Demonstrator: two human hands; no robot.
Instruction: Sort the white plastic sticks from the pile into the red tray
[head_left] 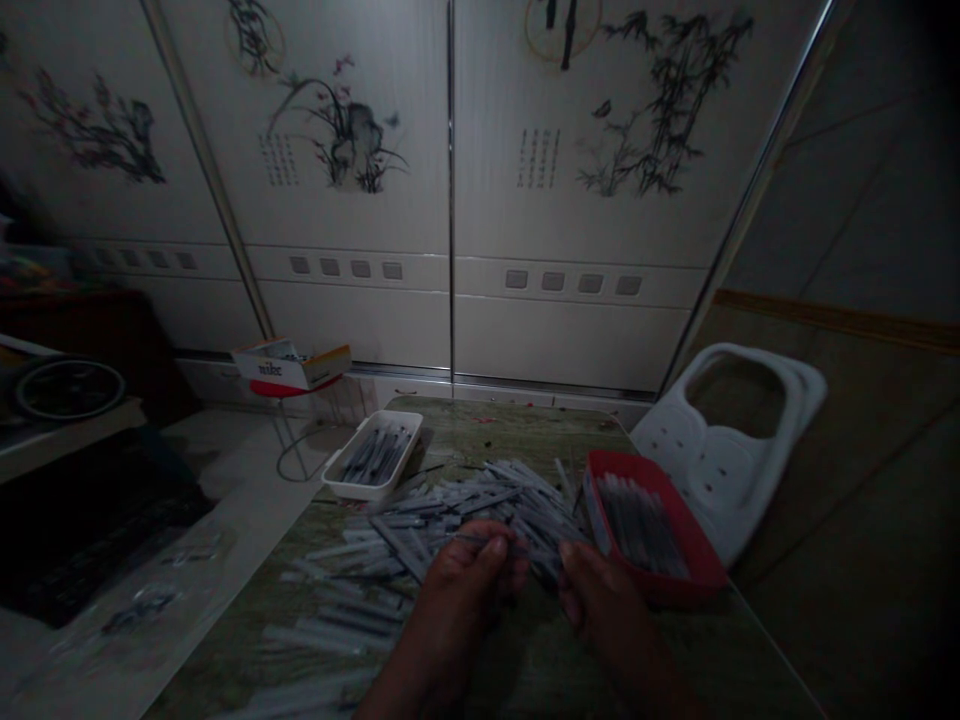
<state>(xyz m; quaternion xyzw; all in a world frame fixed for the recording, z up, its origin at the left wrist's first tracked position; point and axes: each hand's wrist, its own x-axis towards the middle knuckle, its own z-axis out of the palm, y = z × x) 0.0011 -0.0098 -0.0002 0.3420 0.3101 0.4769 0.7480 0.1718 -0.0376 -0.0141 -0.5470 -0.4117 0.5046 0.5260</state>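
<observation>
Over the near part of the table, my left hand [471,568] is closed, thumb against fingers, on a thin pen-like stick [519,550] that runs toward the other hand. My right hand [596,585] is also closed in a pinch, a short way to the right; dimness and blur hide exactly what lies in its fingers. Just beyond both hands spreads a loose pile of slim, clear and grey pen-like sticks [480,495]. To the right stands a red plastic basket [694,540] holding many upright or leaning sticks. A white tray [409,430] with darker thin sticks sits at the far left.
The green marbled table [517,425] carries more scattered sticks [337,635] at its left. A white folding chair [720,450] stands behind the basket. Beyond the table's left side, an open carton [289,368] rests on a red stool [281,388]. Sliding cabinet doors [360,330] close off the back.
</observation>
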